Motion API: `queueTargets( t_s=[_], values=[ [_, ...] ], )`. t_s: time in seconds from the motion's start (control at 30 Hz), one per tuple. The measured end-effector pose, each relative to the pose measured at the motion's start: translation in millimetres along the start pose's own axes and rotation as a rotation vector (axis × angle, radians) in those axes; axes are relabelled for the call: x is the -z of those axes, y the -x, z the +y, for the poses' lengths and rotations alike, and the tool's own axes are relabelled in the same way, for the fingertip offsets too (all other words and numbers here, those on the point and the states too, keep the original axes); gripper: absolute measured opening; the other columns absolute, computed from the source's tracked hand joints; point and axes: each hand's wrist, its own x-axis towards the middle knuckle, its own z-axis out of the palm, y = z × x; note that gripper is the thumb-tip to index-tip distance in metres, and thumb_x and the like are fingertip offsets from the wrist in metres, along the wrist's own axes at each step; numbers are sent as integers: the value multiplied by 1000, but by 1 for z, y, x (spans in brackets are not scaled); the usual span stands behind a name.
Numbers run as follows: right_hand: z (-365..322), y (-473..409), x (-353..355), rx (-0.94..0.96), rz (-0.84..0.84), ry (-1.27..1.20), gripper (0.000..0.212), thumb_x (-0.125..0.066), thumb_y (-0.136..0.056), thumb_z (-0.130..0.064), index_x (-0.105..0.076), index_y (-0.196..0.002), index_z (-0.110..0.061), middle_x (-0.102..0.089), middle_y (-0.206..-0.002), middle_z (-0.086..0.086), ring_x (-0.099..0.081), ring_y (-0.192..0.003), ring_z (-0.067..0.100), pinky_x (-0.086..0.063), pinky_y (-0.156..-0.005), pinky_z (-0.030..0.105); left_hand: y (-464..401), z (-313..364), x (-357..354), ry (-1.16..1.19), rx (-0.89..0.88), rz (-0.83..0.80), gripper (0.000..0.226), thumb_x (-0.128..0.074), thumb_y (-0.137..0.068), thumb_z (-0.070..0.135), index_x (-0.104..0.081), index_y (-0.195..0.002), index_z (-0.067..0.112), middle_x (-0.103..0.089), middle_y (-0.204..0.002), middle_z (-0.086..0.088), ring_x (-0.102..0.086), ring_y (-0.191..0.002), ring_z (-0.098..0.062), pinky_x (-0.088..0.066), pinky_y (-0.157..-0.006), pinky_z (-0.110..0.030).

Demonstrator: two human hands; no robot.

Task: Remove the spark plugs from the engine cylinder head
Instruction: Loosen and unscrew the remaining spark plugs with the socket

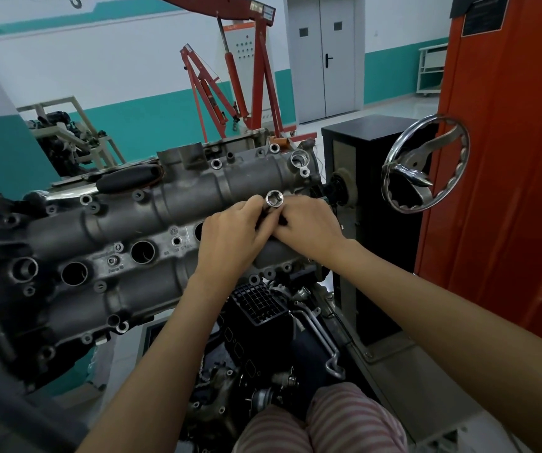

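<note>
The grey engine cylinder head [125,230] lies across the middle on a stand, tilted toward me. Along its centre run round spark plug wells; two open wells [143,252] [74,273] show dark inside, and a third [199,231] is partly hidden by my wrist. A shiny metal socket [274,199] points its open end up at me above the head's right part. My left hand [230,237] and my right hand [308,227] meet around it, fingers curled on the socket's body. Whatever sits below the socket is hidden by my fingers.
A chrome handwheel [426,163] on a black stand [377,204] sits to the right, beside an orange cabinet [508,191]. Red engine cranes [250,76] stand behind the head. Black engine parts and metal pipes [263,322] lie below my arms.
</note>
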Motion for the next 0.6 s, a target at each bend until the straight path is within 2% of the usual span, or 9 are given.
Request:
queueTargets(
  t_s=[0.1, 0.2, 0.33, 0.5, 0.6],
  values=[
    [-1, 2, 2, 5, 13, -25, 19, -52, -81, -24, -66, -77, -13, -67, -73, 4, -56, -64, 21, -24, -52, 24, 0, 0, 1, 4, -13, 10, 47, -43, -89, 43, -58, -67, 4, -54, -51, -7, -50, -43, -25, -27, -44, -25],
    [1, 2, 2, 4, -25, -24, 11, -54, -82, -24, -62, -80, -16, -63, -74, 1, -54, -67, 19, -22, -52, 25, 1, 1, 1, 35, -15, -13, 50, -38, -89, 47, -57, -72, 4, -56, -56, -5, -51, -47, -24, -33, -43, -28],
    [4, -2, -2, -17, -87, 16, 16, -49, -84, -28, -51, -88, -13, -57, -83, -3, -55, -72, 18, -31, -54, 29, -1, 2, 2, 63, 46, -43, 47, -30, -85, 48, -51, -81, 6, -57, -69, -4, -53, -55, -27, -43, -47, -38],
    [5, -3, -6, -45, -95, 78, 21, -43, -87, -34, -49, -92, -14, -59, -83, 0, -57, -71, 21, -31, -55, 30, -1, 4, 1, 45, 7, -35, 36, -34, -85, 40, -46, -74, 8, -55, -63, -7, -51, -48, -30, -35, -43, -30],
    [5, -2, -5, -21, -88, 102, 21, -41, -87, -34, -53, -84, -17, -61, -80, 3, -57, -70, 21, -27, -55, 28, 0, 4, 2, 41, 4, -24, 36, -37, -85, 37, -50, -72, 6, -55, -60, -7, -49, -44, -29, -34, -41, -28]
  ],
)
